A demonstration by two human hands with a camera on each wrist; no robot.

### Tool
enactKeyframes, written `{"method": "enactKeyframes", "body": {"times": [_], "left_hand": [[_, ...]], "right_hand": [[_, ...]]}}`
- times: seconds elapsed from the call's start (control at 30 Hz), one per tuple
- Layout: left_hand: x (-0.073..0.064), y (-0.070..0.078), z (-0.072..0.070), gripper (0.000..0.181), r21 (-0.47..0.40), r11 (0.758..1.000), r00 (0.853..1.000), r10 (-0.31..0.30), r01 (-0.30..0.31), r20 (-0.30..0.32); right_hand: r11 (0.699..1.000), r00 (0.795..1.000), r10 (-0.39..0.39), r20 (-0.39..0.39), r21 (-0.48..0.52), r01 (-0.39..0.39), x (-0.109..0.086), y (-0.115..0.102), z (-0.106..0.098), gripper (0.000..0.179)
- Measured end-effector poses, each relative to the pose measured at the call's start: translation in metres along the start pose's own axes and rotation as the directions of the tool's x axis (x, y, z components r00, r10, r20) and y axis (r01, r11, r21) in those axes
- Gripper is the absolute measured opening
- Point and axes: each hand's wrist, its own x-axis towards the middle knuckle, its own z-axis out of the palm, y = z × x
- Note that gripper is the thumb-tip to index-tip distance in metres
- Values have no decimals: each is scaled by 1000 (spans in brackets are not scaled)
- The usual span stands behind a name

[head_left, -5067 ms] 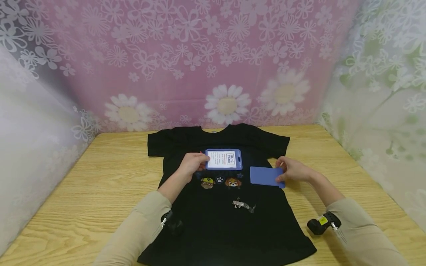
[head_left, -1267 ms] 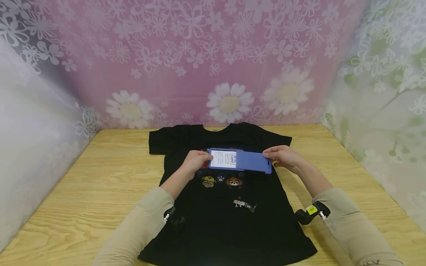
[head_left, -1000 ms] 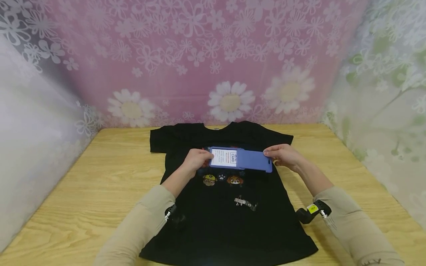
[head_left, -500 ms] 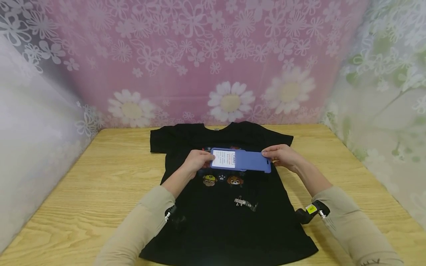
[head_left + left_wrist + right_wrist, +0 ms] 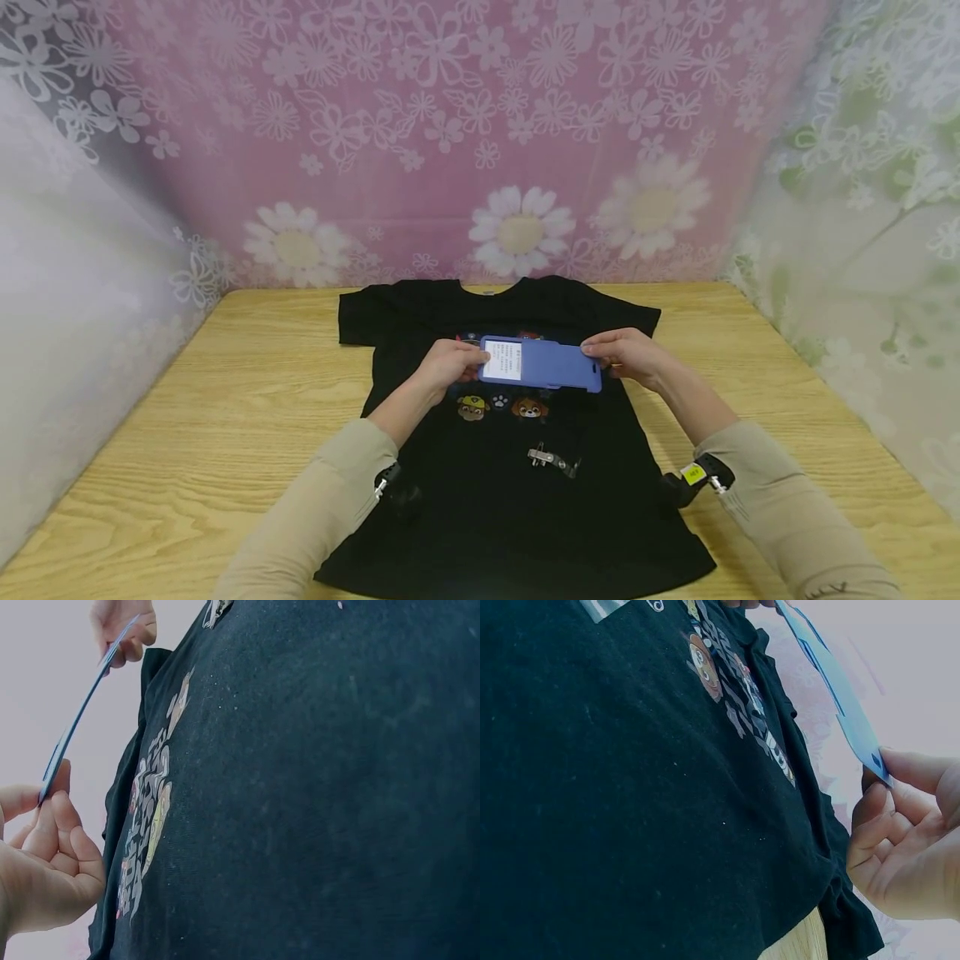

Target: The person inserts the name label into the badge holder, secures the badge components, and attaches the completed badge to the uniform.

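A blue card holder (image 5: 501,382) with a white printed card (image 5: 502,360) in its window is pinched at its left end by my left hand (image 5: 452,364). At the other end my right hand (image 5: 628,354) pinches the holder's blue sliding cover (image 5: 561,365) between thumb and fingers. This cover sits partway into the holder and hides the right part of the card. In both wrist views the holder and cover form one thin blue strip (image 5: 82,705) held above a black T-shirt (image 5: 510,517). Thumb and fingertips meet on the strip's ends.
The T-shirt lies flat on a wooden table (image 5: 270,433), with cartoon dog prints (image 5: 529,407) on its chest. A metal clip with a strap (image 5: 552,458) lies on the shirt below the prints. Floral curtains (image 5: 517,150) stand behind and at both sides.
The cover was apart from the holder at first. My right hand brought it to the holder's right end and has slid it leftward, so less of the card shows now.
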Motion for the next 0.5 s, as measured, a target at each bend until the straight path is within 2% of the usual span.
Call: {"method": "enactKeyframes", "body": {"times": [0.3,0.5], "left_hand": [[-1,0,-1,25,-13,1000,1000,16,-16,-13],[-1,0,-1,27,-24,1000,1000,-1,0,-27]], "right_hand": [[1000,1000,9,-14,-18,-9,6,-2,7,31],[1000,1000,5,-13,-1,-5,8,-4,11,26]]}}
